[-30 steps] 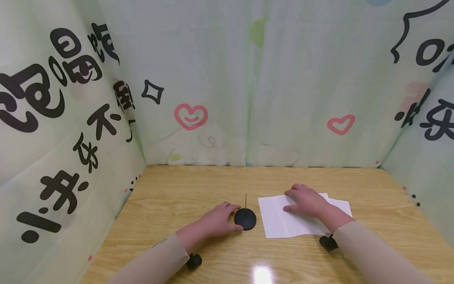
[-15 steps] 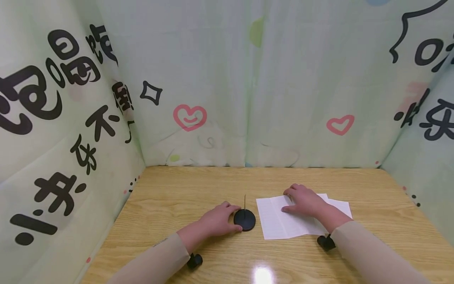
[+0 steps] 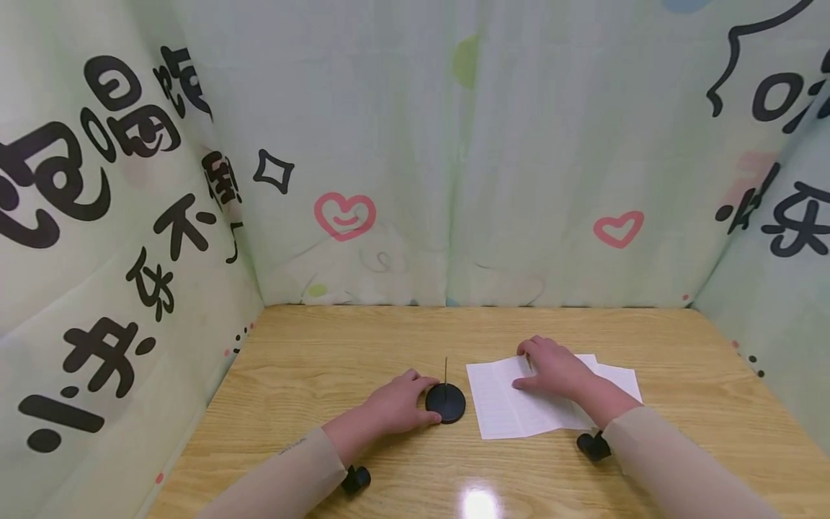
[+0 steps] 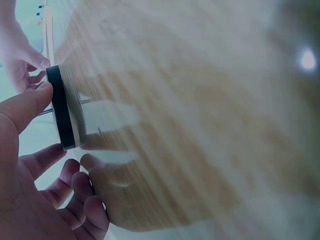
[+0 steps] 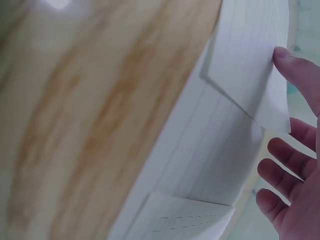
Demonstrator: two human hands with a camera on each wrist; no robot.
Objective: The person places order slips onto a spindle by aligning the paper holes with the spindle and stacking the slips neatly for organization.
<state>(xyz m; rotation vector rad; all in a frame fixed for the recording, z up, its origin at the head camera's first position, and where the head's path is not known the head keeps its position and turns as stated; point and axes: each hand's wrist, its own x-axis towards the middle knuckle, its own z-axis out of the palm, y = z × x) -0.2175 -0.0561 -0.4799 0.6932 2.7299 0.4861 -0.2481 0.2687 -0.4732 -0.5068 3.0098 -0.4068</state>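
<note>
In the head view my left hand holds the rim of a bill spike's black round base between thumb and index finger. Its thin metal rod stands upright; the base rests on the table. From the left wrist, the black base shows edge-on, and the other fingers curl loosely below it. My right hand lies over white lined paper to the right. Seen from the right wrist, its thumb and index finger hold the edge of a top sheet, slightly raised above another sheet.
The wooden table reaches back to a printed curtain, with more curtain at both sides. Small black devices sit beneath both wrists. A bright light reflection shows at the front of the table.
Both hands keep their holds on the spike's base and the paper. The whole scene shifts slightly left in the head view, with little visible hand movement.
</note>
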